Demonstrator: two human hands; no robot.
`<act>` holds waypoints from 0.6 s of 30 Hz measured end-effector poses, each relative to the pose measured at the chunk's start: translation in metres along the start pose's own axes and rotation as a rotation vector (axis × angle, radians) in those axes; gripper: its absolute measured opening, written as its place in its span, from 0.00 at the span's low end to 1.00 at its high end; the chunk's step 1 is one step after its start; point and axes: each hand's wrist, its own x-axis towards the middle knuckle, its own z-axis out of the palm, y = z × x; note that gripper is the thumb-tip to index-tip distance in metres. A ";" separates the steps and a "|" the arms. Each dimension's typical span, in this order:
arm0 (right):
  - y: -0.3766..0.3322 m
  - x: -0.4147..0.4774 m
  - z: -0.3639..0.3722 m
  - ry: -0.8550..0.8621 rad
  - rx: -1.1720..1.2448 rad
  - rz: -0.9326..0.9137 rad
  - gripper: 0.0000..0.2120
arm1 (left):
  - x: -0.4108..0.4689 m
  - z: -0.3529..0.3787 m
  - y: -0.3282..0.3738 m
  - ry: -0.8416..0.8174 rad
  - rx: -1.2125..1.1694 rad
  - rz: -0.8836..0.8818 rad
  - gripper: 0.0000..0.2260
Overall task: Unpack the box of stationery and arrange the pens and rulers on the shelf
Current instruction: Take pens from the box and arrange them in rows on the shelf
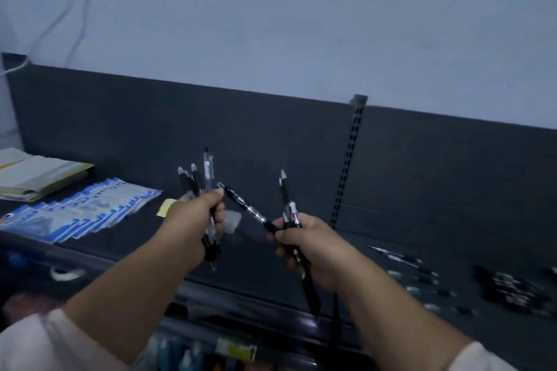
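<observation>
Now: left hand (193,220), grip closed round a bunch of black-and-clear plastic click pens (197,181); right hand (316,247), grip closed round a second pen bunch (289,205), both near the dark shelf (141,235) front edge.

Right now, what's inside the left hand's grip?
A bunch of pens: tops stick up above the left hand, tips poke out below. The hand covers the middles, so the count is unclear.
</observation>
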 end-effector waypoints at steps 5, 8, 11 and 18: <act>0.018 -0.041 -0.105 0.133 -0.036 0.027 0.08 | -0.026 0.092 -0.049 -0.135 0.094 -0.101 0.05; 0.028 -0.069 -0.168 0.184 -0.050 0.051 0.09 | -0.044 0.143 -0.083 -0.178 0.164 -0.118 0.04; 0.039 -0.094 -0.230 0.255 -0.011 0.075 0.08 | -0.062 0.193 -0.119 -0.218 0.206 -0.142 0.03; 0.073 -0.153 -0.359 0.519 0.172 0.129 0.05 | -0.105 0.297 -0.196 -0.355 0.369 -0.229 0.06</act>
